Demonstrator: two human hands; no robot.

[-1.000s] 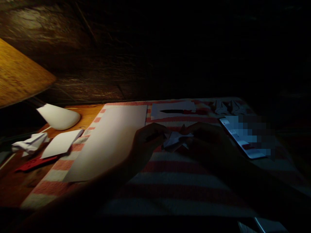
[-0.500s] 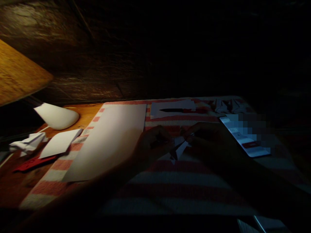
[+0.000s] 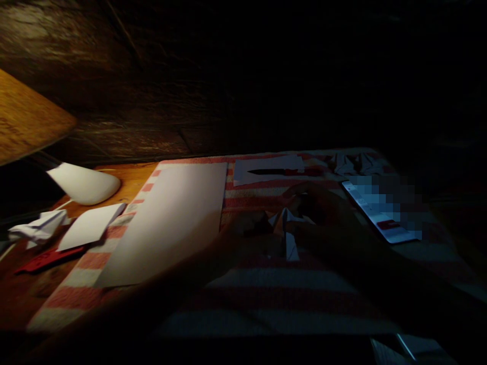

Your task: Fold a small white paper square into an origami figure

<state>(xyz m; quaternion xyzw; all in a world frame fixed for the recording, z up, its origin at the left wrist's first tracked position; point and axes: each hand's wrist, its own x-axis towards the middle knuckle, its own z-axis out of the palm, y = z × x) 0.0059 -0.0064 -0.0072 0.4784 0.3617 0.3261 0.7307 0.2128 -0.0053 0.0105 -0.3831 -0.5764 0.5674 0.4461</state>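
The scene is very dark. My left hand (image 3: 243, 235) and my right hand (image 3: 323, 215) meet over a red and white striped cloth (image 3: 266, 294). Between them is a small folded piece of white paper (image 3: 286, 230), pinched by the fingers of both hands. My fingers are closed around its folds. Only the pale edges of the paper show; the rest lies in shadow.
A large white sheet (image 3: 171, 218) lies left of my hands. Behind it are a sheet with a dark knife (image 3: 283, 172) and folded paper shapes (image 3: 353, 163). A lit phone (image 3: 380, 213) lies at right. A white lamp base (image 3: 81, 183), crumpled paper (image 3: 36, 228) and a card (image 3: 91, 225) sit at left.
Both hands have turned the folded paper and brought it lower on the cloth. My left hand has dropped and moved slightly right. The view has shifted a little.
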